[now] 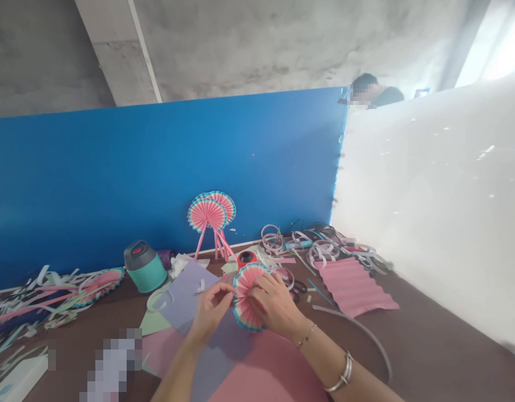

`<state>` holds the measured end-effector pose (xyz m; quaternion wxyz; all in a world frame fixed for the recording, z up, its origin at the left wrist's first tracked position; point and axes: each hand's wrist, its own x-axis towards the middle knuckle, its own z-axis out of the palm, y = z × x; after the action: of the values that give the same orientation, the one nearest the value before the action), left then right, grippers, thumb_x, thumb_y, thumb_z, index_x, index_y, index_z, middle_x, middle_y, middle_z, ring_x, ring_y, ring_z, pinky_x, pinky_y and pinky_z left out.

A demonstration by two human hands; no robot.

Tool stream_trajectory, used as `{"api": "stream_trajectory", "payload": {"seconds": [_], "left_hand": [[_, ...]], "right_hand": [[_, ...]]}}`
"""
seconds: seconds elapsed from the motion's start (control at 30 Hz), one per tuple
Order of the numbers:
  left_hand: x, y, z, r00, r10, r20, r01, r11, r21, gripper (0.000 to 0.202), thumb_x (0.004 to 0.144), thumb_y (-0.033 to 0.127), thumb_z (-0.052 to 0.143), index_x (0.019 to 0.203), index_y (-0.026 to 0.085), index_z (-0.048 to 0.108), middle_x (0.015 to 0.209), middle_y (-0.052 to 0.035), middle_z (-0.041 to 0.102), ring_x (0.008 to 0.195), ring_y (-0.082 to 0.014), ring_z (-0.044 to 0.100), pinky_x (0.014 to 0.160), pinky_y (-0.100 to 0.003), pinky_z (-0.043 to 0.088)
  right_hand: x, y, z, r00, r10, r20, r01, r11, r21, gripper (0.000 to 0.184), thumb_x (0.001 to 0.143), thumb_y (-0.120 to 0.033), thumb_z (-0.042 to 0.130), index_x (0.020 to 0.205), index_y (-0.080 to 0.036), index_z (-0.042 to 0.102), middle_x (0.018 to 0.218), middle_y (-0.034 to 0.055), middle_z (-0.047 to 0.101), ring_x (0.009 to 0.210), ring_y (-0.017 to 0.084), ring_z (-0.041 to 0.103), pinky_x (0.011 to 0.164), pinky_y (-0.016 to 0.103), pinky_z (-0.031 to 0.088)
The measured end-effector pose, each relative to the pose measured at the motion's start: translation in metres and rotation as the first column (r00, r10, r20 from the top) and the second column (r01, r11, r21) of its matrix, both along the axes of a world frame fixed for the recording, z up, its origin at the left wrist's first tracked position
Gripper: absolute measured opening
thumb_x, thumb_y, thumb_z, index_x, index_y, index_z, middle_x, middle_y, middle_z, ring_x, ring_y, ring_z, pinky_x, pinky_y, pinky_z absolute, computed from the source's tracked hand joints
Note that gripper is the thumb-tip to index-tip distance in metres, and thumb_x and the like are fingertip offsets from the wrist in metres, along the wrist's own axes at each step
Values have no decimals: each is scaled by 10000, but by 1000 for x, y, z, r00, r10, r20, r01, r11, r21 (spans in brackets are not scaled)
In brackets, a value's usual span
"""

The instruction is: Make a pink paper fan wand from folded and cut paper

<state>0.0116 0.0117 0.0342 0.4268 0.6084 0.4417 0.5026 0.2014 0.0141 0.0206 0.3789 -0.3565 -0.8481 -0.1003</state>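
Over the coloured sheets I hold a round pleated paper fan (244, 312), pink with a cream and blue rim. My right hand (278, 301) is closed on its right half, and its fingers hide part of the folds. At the fan's left rim, the thumb and index finger of my left hand (213, 310) pinch the edge. Beneath my hands lie a lilac sheet (189, 296) and a pink sheet (274, 374). Just behind the fan sits a red round object with a dark centre (246, 258).
Finished-looking pink fans (207, 215) lean against a blue partition (115, 178). A teal container with a grey lid (146, 271) stands left. Paper strips (324, 251) and a creased pink sheet (355, 287) lie right. Beyond the white partition (428, 184) is a person (376, 95).
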Motion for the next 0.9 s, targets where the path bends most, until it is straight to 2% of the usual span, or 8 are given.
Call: {"api": "stream_trajectory", "payload": {"seconds": [0.17, 0.33, 0.47, 0.73, 0.9], "left_hand": [[2, 0, 2, 999, 36, -4, -36, 999, 16, 259, 698, 419, 680, 743, 165, 667, 683, -27, 645, 641, -156, 593, 613, -266, 501], [2, 0, 0, 1000, 16, 17, -17, 1000, 10, 258, 710, 414, 676, 750, 160, 661, 693, -32, 653, 660, -157, 604, 637, -271, 510], [2, 2, -4, 999, 19, 43, -19, 1000, 8, 261, 721, 412, 668, 769, 156, 649, 698, -36, 655, 661, -162, 612, 630, -275, 512], [4, -2, -2, 999, 22, -40, -19, 998, 67, 214, 740, 374, 648, 757, 161, 657, 706, -40, 659, 673, -167, 609, 650, -275, 499], [3, -6, 1, 998, -27, -64, 32, 996, 80, 177, 755, 339, 629, 775, 166, 661, 726, -52, 670, 700, -182, 627, 679, -289, 508]], "right_hand": [[-3, -2, 1, 999, 51, -14, -52, 998, -31, 100, 912, -159, 482, 889, -181, 577, 866, 40, 600, 783, 178, 460, 708, 323, 292], [-5, -1, -2, 998, 61, 4, -61, 998, -4, 162, 935, -183, 469, 810, -179, 572, 812, 32, 590, 743, 169, 445, 703, 319, 293], [-6, -2, -2, 997, 80, -10, -80, 997, 6, 157, 935, -180, 464, 827, -175, 578, 830, 34, 590, 753, 166, 448, 710, 316, 298], [-5, -1, -4, 998, 36, -57, -38, 999, -36, 143, 914, -181, 475, 805, -176, 568, 832, 42, 581, 765, 175, 460, 706, 316, 310], [-6, 2, -9, 999, -15, -47, 14, 1000, -22, 115, 890, -160, 499, 787, -182, 546, 818, 34, 582, 769, 173, 475, 696, 314, 302]]}}
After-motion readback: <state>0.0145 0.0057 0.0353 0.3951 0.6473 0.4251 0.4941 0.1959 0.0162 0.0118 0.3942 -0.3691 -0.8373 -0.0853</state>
